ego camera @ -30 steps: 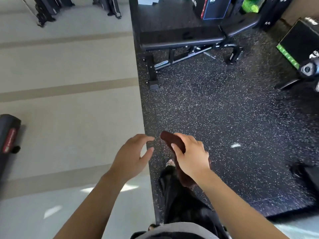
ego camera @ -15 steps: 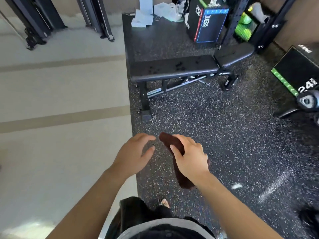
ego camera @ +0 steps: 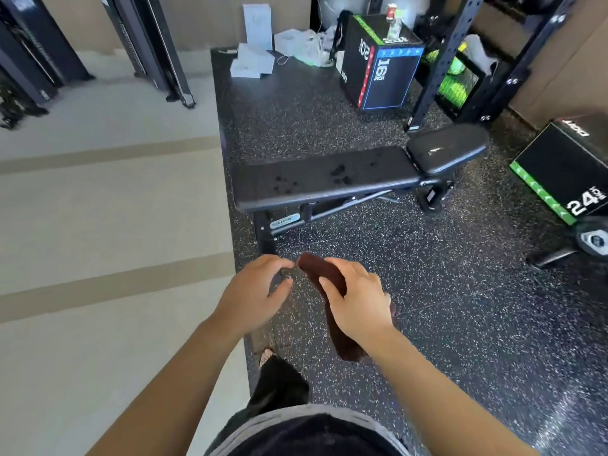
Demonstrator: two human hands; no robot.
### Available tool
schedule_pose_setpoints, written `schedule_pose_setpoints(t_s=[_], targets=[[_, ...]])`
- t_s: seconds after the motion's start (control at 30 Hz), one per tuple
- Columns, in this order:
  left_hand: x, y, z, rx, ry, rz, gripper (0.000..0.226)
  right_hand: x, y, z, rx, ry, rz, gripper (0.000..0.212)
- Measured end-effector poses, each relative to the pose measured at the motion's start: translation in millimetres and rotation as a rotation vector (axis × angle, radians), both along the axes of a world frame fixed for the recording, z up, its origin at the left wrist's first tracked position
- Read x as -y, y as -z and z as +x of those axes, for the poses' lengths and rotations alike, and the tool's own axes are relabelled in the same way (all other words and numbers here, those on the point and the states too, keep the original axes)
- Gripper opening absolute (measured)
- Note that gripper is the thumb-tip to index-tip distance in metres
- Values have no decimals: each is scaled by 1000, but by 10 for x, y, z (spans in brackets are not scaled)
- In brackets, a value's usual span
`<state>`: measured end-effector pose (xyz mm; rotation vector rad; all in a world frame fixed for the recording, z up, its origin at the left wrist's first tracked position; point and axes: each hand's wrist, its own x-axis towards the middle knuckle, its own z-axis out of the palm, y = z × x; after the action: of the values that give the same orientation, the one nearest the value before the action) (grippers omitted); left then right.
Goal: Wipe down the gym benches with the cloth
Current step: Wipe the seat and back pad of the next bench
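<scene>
A black padded gym bench (ego camera: 329, 179) stands across the speckled rubber floor ahead of me, with dark wet spots on its long pad and a separate seat pad (ego camera: 447, 149) at its right end. My right hand (ego camera: 358, 301) grips a dark brown folded cloth (ego camera: 319, 271), which hangs down below my palm. My left hand (ego camera: 253, 294) hovers just left of the cloth's top end, fingers curled and apart, holding nothing. Both hands are well short of the bench, at about waist height.
A black plyo box marked 16 (ego camera: 381, 67) and a rack upright (ego camera: 441, 60) stand behind the bench. Another box marked 24 (ego camera: 572, 172) and a dumbbell (ego camera: 592, 240) sit at right. White papers and bags (ego camera: 260, 57) lie at the back. Pale floor (ego camera: 105, 225) spreads left.
The view has moved forward and tilted up, so the bench sits lower and larger in frame. My hands keep the same pose; the left hand's fingers have closed in towards the cloth's tip.
</scene>
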<state>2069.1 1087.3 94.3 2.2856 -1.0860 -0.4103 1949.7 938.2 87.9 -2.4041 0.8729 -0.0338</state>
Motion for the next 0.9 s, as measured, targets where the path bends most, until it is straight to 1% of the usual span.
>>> schedule_pose_setpoints(t_s=[0.13,0.27,0.6,0.77,0.9], targets=[[289,-80,908,46,-19,19,33,250,-52,811,17,-9,13,36],[499,-75,1506,56,-33,60,33,477,-53,1433,-1,-19,32,37],[1089,170,2765,-17,-182,114,31,1319,277,2976,-62,-150,105,36],[1480,338,3397,-66,-218,148,30,1725,485,3728,-105,-209,100,37],[1702,544,3850,-114,-235,148,32,1953,666,4212,-121,-216,116,36]])
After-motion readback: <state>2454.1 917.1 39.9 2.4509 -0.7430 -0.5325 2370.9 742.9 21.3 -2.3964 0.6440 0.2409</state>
